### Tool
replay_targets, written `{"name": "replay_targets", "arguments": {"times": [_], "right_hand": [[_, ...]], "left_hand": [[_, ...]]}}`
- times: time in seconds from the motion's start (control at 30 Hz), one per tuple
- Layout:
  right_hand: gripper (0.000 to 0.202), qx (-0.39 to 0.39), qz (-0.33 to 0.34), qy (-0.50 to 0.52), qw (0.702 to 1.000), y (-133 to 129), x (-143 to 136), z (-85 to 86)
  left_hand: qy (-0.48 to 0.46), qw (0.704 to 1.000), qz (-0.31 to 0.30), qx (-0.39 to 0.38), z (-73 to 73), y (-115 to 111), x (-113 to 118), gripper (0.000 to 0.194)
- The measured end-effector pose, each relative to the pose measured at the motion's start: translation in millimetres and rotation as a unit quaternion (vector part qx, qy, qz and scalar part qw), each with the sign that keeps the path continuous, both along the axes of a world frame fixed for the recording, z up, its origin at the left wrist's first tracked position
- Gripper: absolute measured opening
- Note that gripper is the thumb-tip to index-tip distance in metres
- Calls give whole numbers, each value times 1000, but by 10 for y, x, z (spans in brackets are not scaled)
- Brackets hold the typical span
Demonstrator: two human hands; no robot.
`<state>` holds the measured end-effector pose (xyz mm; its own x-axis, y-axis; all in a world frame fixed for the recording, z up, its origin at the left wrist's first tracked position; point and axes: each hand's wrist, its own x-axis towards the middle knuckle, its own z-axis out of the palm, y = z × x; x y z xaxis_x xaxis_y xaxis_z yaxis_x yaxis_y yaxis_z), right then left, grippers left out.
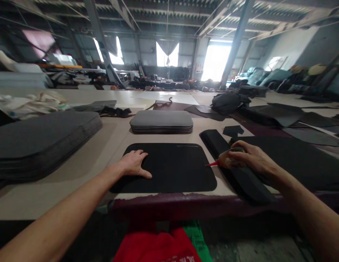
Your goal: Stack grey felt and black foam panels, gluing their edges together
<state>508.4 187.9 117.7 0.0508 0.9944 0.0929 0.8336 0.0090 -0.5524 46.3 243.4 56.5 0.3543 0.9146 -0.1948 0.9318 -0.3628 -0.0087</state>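
Note:
A black rounded-corner panel (172,165) lies flat on the table before me. My left hand (135,163) rests on its left part, fingers spread. In my right hand (249,158) is a glue bottle (226,160) with a red nozzle (212,163), held on its side. The nozzle tip points left and is at the panel's right edge, where a short thin line shows. Another thin pale line runs along the panel's far edge on the right. Beneath my right hand lies a long black padded strip (248,182), beside the panel.
Beyond the panel sits a stack of grey rounded panels (161,122). A larger thick stack of dark sheets (43,142) stands at left. Dark cut pieces (284,114) and a black bundle (226,103) lie on the right. The table's maroon front edge (172,205) is close to me.

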Motion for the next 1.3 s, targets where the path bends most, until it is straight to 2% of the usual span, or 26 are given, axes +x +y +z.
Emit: {"name": "replay_targets", "arguments": {"times": [0.13, 0.23, 0.53, 0.67, 0.8, 0.97, 1.13, 1.3], "right_hand": [[38, -2, -5, 4, 1000, -166, -2, -43], [37, 23, -3, -1, 1000, -128, -41, -61], [41, 71, -46, -47, 995, 607, -184, -218], [41, 85, -51, -53, 994, 694, -201, -249], [39, 74, -37, -56, 995, 472, -129, -188], [40, 29, -10, -18, 999, -28, -47, -93], [38, 25, 2, -10, 1000, -468, -12, -88], [36, 13, 26, 2, 1000, -761, -21, -73]], "left_hand": [[8, 1000, 4, -4, 12, 1, 12, 127], [12, 1000, 8, -8, 23, -4, 19, 127], [18, 1000, 16, -13, 32, -17, 32, 128], [20, 1000, 20, -9, 21, -8, 28, 129], [19, 1000, 12, -5, 8, 2, 23, 128], [28, 1000, 4, 2, -7, 24, 21, 128], [31, 999, 7, -3, -15, 44, 20, 128], [30, 1000, 7, -3, -2, 29, 32, 126]]}}
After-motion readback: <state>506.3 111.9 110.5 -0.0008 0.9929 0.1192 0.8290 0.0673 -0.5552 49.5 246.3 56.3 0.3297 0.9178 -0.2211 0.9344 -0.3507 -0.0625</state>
